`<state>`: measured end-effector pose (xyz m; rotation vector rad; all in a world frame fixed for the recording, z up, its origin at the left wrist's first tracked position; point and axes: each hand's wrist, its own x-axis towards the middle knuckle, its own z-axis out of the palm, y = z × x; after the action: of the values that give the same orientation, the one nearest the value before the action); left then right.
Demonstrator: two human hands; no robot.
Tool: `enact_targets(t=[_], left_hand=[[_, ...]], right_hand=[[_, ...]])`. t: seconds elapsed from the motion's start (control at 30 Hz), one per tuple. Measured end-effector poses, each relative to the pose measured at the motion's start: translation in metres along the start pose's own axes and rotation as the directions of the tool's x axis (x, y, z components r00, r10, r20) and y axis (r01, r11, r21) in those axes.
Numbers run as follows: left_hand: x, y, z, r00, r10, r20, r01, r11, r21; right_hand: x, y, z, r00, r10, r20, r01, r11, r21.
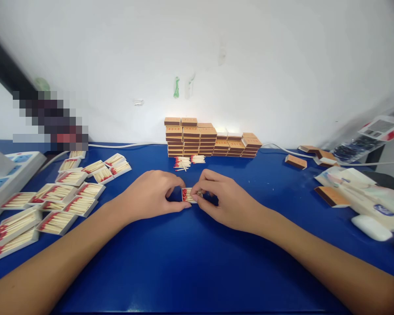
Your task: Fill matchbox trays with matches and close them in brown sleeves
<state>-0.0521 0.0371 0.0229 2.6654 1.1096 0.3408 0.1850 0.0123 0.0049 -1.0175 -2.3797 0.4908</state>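
A small white matchbox tray with red-headed matches in it lies on the blue table. My left hand holds its left end, index finger on the far side and thumb on the near side. Over the right part of the tray, my right hand has thumb and forefinger pinched together at the matches. What lies between those fingertips is too small to make out, and they hide the tray's right end. Just beyond sit two little heaps of loose matches.
Stacked matchboxes stand against the wall. Several filled trays crowd the left side near a white power strip. Rightward lie loose matchboxes, a tissue pack and a white case. A cable runs along the back.
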Motion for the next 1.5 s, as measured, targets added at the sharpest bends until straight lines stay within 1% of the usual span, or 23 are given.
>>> enact_targets(t=[0.2, 0.4, 0.63, 0.77, 0.83, 0.97, 1.07, 1.17, 1.3, 1.4, 1.5], left_hand=[[-0.001, 0.000, 0.000, 1.000, -0.003, -0.004, 0.003, 1.000, 0.001], [0.000, 0.001, 0.000, 1.000, 0.002, -0.006, -0.002, 1.000, 0.003], [0.001, 0.003, 0.000, 1.000, 0.023, 0.000, -0.023, 1.000, -0.002], [0.000, 0.002, 0.001, 1.000, 0.024, -0.001, -0.024, 1.000, 0.000], [0.000, 0.002, 0.001, 1.000, 0.023, -0.001, -0.023, 1.000, 0.005], [0.000, 0.003, 0.001, 1.000, 0.019, 0.001, -0.019, 1.000, -0.007], [0.000, 0.003, 0.002, 1.000, 0.019, 0.000, -0.019, 1.000, -0.011], [0.000, 0.003, 0.002, 1.000, 0.011, -0.001, -0.011, 1.000, -0.001], [0.000, 0.002, 0.002, 1.000, -0.001, 0.000, 0.001, 1.000, -0.001], [0.000, 0.002, 0.001, 1.000, 0.009, 0.000, -0.009, 1.000, 0.005], [0.000, 0.002, 0.001, 1.000, 0.018, 0.000, -0.018, 1.000, 0.005]], right_hand=[[0.000, 0.002, -0.003, 0.999, 0.049, 0.008, -0.049, 0.999, -0.010], [0.001, 0.001, 0.000, 0.998, 0.055, 0.014, -0.055, 0.998, -0.002], [0.003, 0.001, 0.003, 0.994, 0.109, 0.012, -0.109, 0.994, 0.009], [0.004, 0.001, 0.005, 0.983, 0.180, -0.026, -0.181, 0.983, -0.034], [0.004, 0.001, 0.006, 0.980, 0.195, -0.050, -0.197, 0.979, -0.043], [0.003, -0.001, 0.007, 0.987, 0.157, -0.039, -0.157, 0.987, -0.014], [0.002, 0.000, 0.006, 0.994, 0.110, -0.021, -0.110, 0.994, -0.027], [0.001, 0.004, 0.005, 0.998, 0.054, -0.030, -0.055, 0.998, -0.037], [0.000, 0.008, 0.003, 1.000, -0.018, -0.011, 0.018, 1.000, 0.007], [0.000, 0.009, 0.002, 0.999, -0.034, 0.025, 0.032, 0.998, 0.060], [0.000, 0.009, 0.002, 0.998, -0.014, 0.054, 0.009, 0.996, 0.091]])
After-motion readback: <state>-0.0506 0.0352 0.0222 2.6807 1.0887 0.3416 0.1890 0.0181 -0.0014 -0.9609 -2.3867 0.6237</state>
